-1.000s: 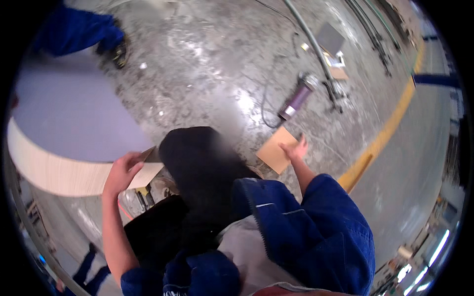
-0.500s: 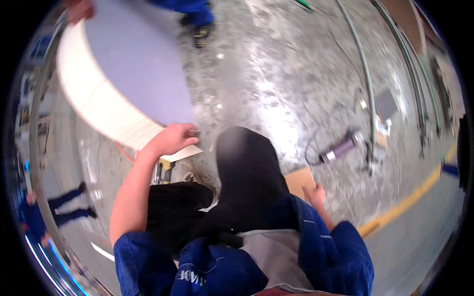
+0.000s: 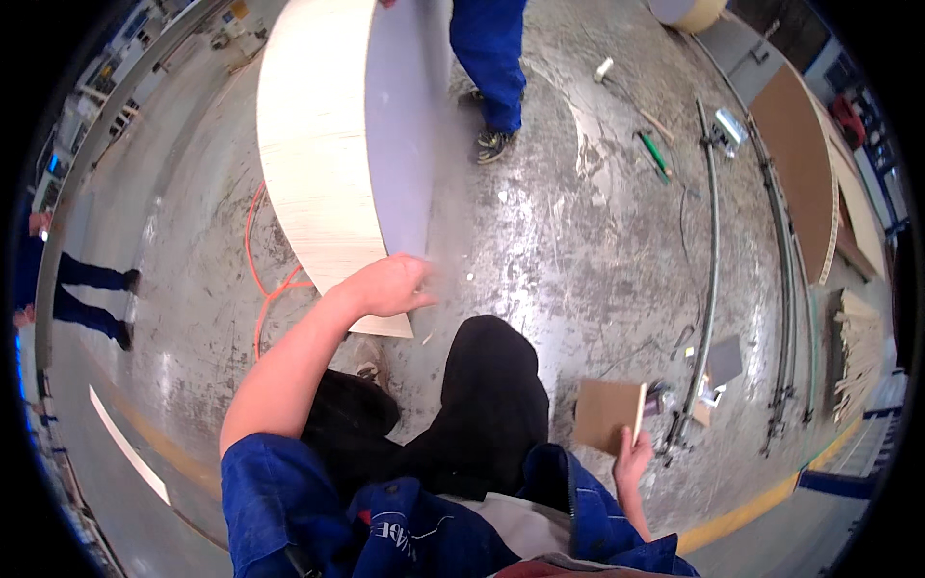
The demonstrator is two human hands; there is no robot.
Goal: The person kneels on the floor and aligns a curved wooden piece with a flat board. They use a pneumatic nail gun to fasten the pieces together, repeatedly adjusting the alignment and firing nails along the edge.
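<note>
My left hand (image 3: 387,287) is closed over the near end of a large curved panel (image 3: 313,144), its fingertips slightly blurred. The panel has a pale wood-grain band and a lavender-grey face (image 3: 400,135). To the right, my right hand (image 3: 631,460) grips a small flat brown board (image 3: 605,414) by its pale edge, thumb along that side. A co-worker in blue trousers (image 3: 488,58) stands at the panel's far end, and part of that person's hand (image 3: 386,3) touches its top. A dark cylindrical tool (image 3: 658,399) is partly hidden behind the small board.
An orange hose (image 3: 255,241) runs along the floor left of the panel. Long metal clamp bars (image 3: 713,260) lie at the right, near a green-handled tool (image 3: 654,154) and a grey plate (image 3: 725,359). Brown boards (image 3: 795,169) lean farther right. Another person (image 3: 82,289) stands far left.
The curved panel now stands more upright and farther right in view. My left hand stays at its near end. The small board in my right hand is raised and shows more fully.
</note>
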